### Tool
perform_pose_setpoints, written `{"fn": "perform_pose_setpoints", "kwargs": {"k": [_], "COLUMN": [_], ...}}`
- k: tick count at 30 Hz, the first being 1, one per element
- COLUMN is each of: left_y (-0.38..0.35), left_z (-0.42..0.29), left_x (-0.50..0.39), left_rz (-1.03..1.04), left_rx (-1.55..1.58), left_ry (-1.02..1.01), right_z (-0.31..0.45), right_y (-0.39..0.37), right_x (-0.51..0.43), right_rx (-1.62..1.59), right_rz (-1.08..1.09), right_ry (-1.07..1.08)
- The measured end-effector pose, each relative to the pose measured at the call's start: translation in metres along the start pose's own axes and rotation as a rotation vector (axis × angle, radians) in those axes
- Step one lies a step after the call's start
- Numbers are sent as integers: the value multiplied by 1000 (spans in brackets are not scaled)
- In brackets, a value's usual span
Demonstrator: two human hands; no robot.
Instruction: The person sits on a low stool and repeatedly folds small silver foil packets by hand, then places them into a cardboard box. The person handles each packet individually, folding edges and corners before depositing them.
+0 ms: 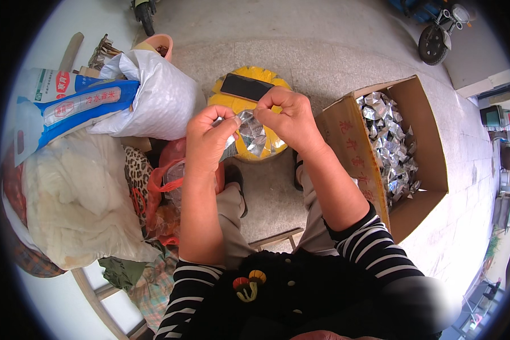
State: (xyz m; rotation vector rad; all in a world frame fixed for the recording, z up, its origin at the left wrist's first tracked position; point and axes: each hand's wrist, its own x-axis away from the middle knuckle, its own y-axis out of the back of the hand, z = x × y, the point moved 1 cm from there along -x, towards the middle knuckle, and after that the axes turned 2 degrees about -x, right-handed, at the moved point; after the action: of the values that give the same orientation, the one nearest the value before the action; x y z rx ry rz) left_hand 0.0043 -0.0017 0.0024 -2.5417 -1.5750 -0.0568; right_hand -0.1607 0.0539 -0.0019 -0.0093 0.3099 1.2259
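Between my two hands is a piece of silver foil paper (252, 132), creased and shiny. My left hand (210, 135) pinches its left edge between thumb and forefinger. With thumb and bent fingers, my right hand (288, 119) grips the upper right edge. Below them stands a round stool (227, 101) with a yellow covering on top. A dark smartphone (245, 86) lies on the far part of the stool, close to my right knuckles. To the right, a cardboard box (425, 140) holds many folded silver foil pieces (389, 140).
At left, a white woven sack (165, 93), a blue rice bag (89, 102) and a cream plastic-wrapped bundle (80, 195) are piled up. A red plastic bag (165, 182) hangs by my left forearm. Vehicle wheels (433, 44) show at the far edge.
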Motion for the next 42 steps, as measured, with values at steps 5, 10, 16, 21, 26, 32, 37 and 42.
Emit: {"fn": "perform_pose_setpoints", "kwargs": {"k": [5, 10, 16, 21, 26, 32, 37, 42], "left_y": [2, 0, -5, -13, -26, -20, -17, -15], "left_z": [-2, -2, -2, 3, 14, 17, 17, 14], "left_x": [2, 4, 4, 8, 9, 3, 1, 3], "left_rz": [81, 168, 59, 174, 195, 72, 29, -14], "left_rx": [-44, -95, -55, -46, 53, 106, 42, 0], "left_ry": [44, 34, -12, 157, 247, 256, 206, 176], "right_z": [-3, -2, -6, -8, -6, -5, -3, 1], "right_y": [1, -1, -4, -4, -9, -7, -2, 3], "right_x": [-4, -1, -4, -7, -5, -3, -3, -5], "right_rx": [-104, -203, -269, -455, -384, -279, -39, 96], "right_rz": [152, 331, 106, -200, -257, -170, -119, -50], "right_ry": [-97, -70, -167, -170, -64, -10, 87, 193]}}
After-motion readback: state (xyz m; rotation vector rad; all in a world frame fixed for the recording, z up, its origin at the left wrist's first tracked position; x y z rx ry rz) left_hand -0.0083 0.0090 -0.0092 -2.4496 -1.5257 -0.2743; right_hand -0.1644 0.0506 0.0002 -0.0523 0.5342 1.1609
